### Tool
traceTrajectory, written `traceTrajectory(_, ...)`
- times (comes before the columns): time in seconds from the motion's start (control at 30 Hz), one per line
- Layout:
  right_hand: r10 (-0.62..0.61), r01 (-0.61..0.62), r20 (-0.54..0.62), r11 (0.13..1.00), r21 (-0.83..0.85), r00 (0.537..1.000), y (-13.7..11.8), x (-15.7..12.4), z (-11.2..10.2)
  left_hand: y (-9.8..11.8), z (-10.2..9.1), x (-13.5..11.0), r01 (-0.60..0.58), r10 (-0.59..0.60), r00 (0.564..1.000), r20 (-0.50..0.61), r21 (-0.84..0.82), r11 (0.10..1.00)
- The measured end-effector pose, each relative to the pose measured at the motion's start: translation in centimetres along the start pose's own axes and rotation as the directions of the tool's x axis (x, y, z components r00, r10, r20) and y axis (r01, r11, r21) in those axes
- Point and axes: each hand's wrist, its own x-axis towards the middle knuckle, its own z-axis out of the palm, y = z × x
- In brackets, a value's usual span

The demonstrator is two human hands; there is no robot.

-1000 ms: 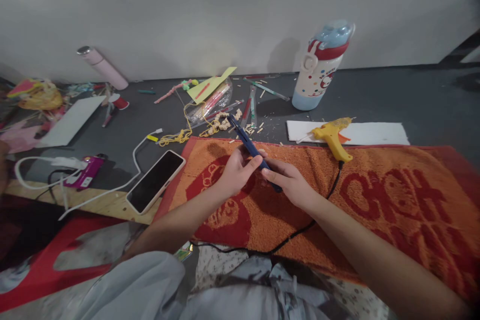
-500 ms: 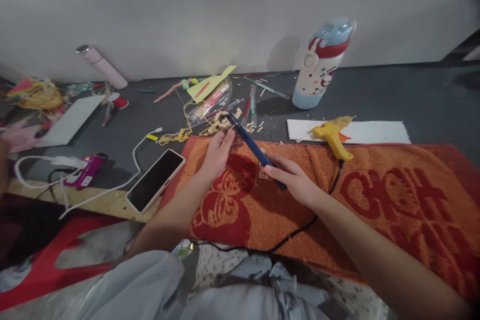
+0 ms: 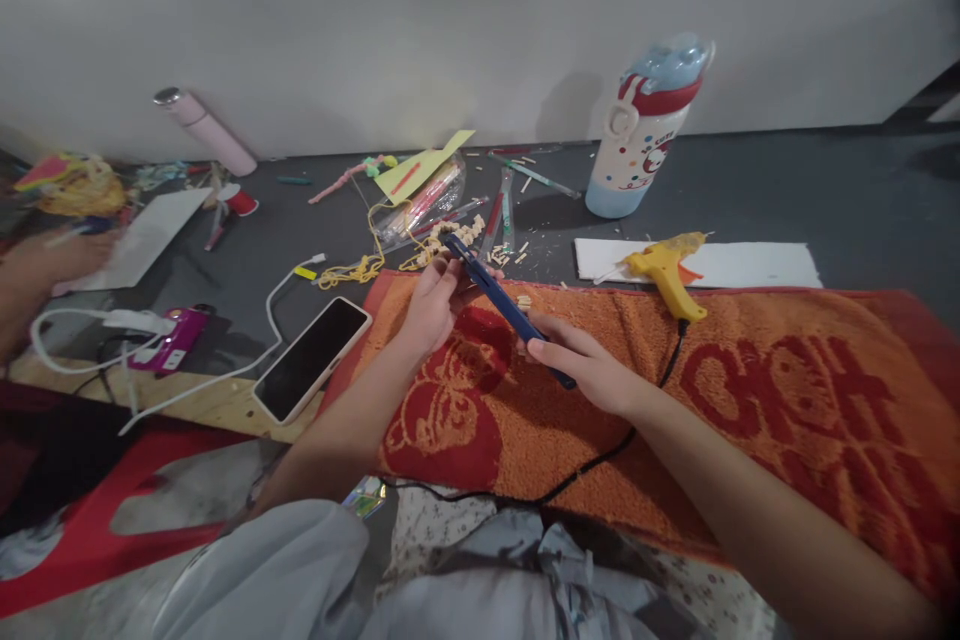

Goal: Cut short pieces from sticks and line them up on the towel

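My right hand [image 3: 581, 358] is closed around the lower end of a long, slim, dark blue tool [image 3: 501, 298], whose exact kind I cannot make out. The tool slants up to the left above an orange and red towel [image 3: 600, 430]. My left hand [image 3: 436, 305] is beside the tool's upper end, fingers pinched; what they hold is mostly hidden. Just beyond the tool's tip lies a pile of pale, short stick pieces [image 3: 466, 228]. More small cut bits [image 3: 501, 255] are scattered close by on the dark table.
A yellow glue gun [image 3: 671, 280] rests on a white board [image 3: 761, 263]. Behind it stands a bottle [image 3: 634, 150]. Yellow cord [image 3: 360, 270] and a phone [image 3: 313, 360] are left of my hands. At far left is another person's hand [image 3: 64, 260] over a pale board [image 3: 154, 235].
The tool's upper end has shifted slightly left and down, and my left hand has turned a little. Another person's hand has come into view at the far left.
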Motion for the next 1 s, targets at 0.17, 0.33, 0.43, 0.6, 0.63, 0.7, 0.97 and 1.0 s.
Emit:
traceTrajectory(0.17, 0.032, -0.032, -0.047, 0.999, -0.001, 0.998, 0.2, 0.0, -0.1, -0.2, -0.3, 0.3, -0.016, 0.016, 1.0, -0.025, 0.015, 1.0)
traceTrajectory(0.33, -0.087, 0.084, -0.03, 0.993, -0.084, 0.996, 0.0, 0.0, -0.1, 0.2, -0.8, 0.4, -0.123, 0.143, 0.989, -0.049, 0.284, 0.951)
traceTrajectory(0.43, -0.114, 0.107, -0.058, 0.987, -0.118, 0.992, -0.1, 0.1, -0.1, 0.9, -0.8, 0.1, -0.181, 0.25, 0.966, -0.064, 0.52, 0.835)
traceTrajectory(0.6, -0.047, 0.044, -0.057, 0.998, -0.05, 0.997, 0.0, 0.0, -0.1, 1.8, -0.3, -0.4, -0.221, 0.306, 0.951, -0.043, 0.593, 0.774)
traceTrajectory(0.63, -0.035, 0.033, -0.051, 0.999, -0.037, 0.998, 0.0, 0.0, -0.1, 1.8, -0.3, -0.3, -0.215, 0.292, 0.956, -0.044, 0.572, 0.791)
traceTrajectory(0.7, -0.021, 0.021, -0.046, 1.0, -0.018, 0.999, 0.1, 0.0, -0.1, 1.5, -0.4, -0.2, -0.197, 0.252, 0.967, -0.037, 0.519, 0.832)
traceTrajectory(0.97, -0.059, 0.048, -0.098, 0.993, -0.108, 0.993, 0.5, -0.1, -0.2, 0.0, -1.2, 0.2, -0.17, 0.182, 0.983, -0.033, 0.221, 0.96)
traceTrajectory(1.0, -0.09, 0.075, -0.097, 0.986, -0.148, 0.991, 0.6, -0.1, -0.3, 0.0, -1.2, 0.2, -0.175, 0.184, 0.982, -0.028, 0.21, 0.962)
